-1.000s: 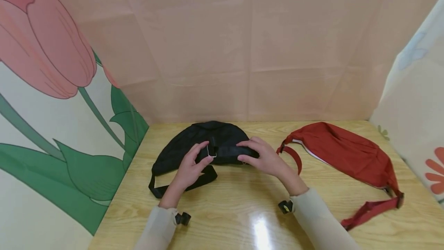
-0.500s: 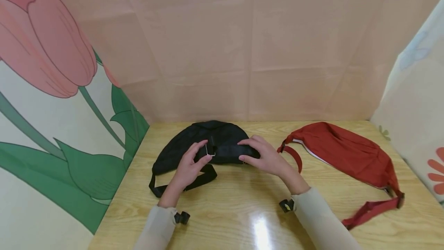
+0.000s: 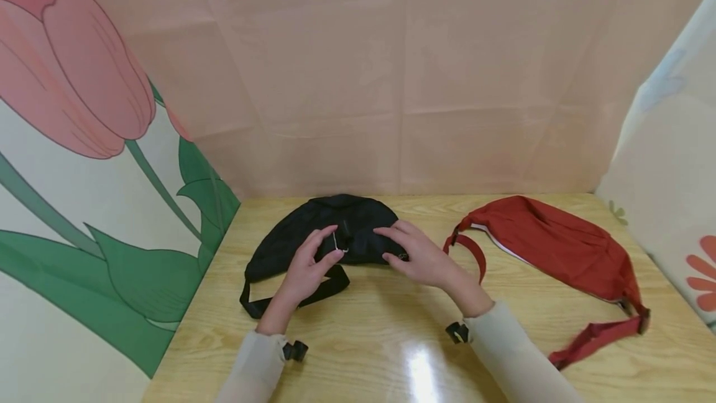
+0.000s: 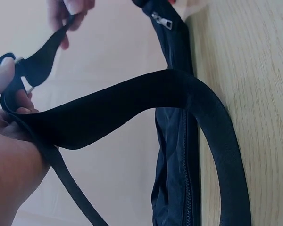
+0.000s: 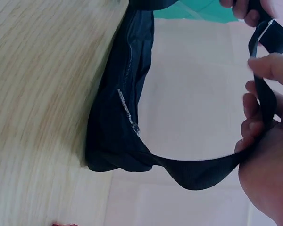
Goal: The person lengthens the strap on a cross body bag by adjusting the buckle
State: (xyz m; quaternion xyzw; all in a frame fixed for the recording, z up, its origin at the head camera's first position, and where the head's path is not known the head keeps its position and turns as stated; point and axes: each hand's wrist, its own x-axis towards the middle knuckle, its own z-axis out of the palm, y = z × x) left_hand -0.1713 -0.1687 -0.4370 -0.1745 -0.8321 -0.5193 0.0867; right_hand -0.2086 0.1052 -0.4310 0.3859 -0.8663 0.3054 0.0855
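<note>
A black waist bag (image 3: 313, 219) lies on the wooden table, in front of both hands. Its black strap (image 4: 113, 106) is lifted off the bag and loops down towards the table in the left wrist view. The left hand (image 3: 304, 269) pinches this strap at the metal-edged slider buckle (image 3: 340, 242). Farther right along the strap, the right hand (image 3: 422, 254) has its fingers curled round the webbing, the thumb towards the buckle in the right wrist view. A zipper with a silver pull (image 5: 127, 110) runs along the bag's side.
To the right lies a red waist bag (image 3: 554, 247), its red strap (image 3: 601, 338) trailing towards the near edge. Behind the table (image 3: 380, 341) hangs a pinkish backdrop (image 3: 403, 79). A tulip-printed panel (image 3: 95, 79) stands at the left, a pale flowered one (image 3: 665, 185) at the right.
The right hand has shifted slightly left, closer to the buckle. The left hand keeps its place on the strap, and both bags lie where they were.
</note>
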